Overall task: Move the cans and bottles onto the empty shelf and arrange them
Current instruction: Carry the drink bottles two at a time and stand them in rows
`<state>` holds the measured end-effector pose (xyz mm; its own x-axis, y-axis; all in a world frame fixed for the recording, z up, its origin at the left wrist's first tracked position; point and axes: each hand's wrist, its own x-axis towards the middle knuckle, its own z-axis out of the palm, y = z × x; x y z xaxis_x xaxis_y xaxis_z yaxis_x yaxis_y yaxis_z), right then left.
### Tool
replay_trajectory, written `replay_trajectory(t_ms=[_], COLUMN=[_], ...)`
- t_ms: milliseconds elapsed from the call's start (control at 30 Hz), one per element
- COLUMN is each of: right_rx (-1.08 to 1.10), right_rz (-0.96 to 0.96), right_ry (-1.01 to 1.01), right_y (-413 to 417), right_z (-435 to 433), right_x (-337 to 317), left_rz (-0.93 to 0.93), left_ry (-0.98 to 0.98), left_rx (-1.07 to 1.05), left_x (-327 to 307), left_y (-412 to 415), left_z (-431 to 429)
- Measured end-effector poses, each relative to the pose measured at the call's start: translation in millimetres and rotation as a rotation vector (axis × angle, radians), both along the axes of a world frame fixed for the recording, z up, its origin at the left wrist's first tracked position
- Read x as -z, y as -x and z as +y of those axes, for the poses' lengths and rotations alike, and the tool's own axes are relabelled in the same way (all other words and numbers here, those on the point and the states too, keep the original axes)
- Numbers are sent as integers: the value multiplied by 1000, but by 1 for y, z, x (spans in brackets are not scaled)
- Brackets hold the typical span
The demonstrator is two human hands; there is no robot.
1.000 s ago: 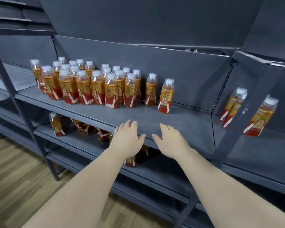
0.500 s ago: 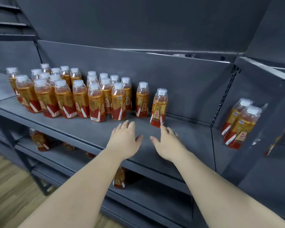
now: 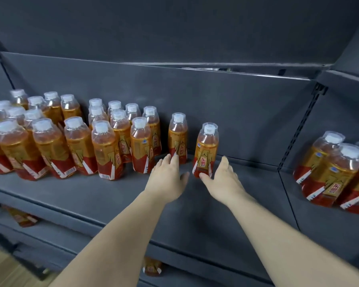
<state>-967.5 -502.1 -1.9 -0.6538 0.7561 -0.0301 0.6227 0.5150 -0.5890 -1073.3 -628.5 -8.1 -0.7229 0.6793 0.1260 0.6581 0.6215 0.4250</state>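
Note:
Several orange drink bottles with white caps and red-gold labels stand packed on the left half of a dark grey shelf. Two stand apart at the right end of the group: one bottle near the back and a single bottle further right. My left hand is flat over the shelf, fingers apart, fingertips at the base of the back bottle. My right hand is open just right of the single bottle, thumb touching its base. Neither hand holds anything.
A few more bottles stand on the neighbouring shelf bay at the right, past a slotted upright. The lower shelf holds a bottle under my left arm and another at the left. Wooden floor shows at bottom left.
Both hands have reached forward across the shelf to the two rightmost bottles. The view has moved closer and to the right, so the bottles look larger.

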Motion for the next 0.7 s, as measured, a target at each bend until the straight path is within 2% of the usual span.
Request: replay_trajectory(t_ms=[133,433,700], right_rx=[89,285,328], right_rz=[49,323,332], right_ry=[59,130,123], right_y=[30,76,85], right_z=[10,19,22], right_x=[2,10,19], left_rz=[-78,-303,-386], left_ry=[-86,-327,-383], left_rx=[-9,-122,-144], left_x=[0,7,11], left_y=[34,79,98], left_z=[19,54,74])
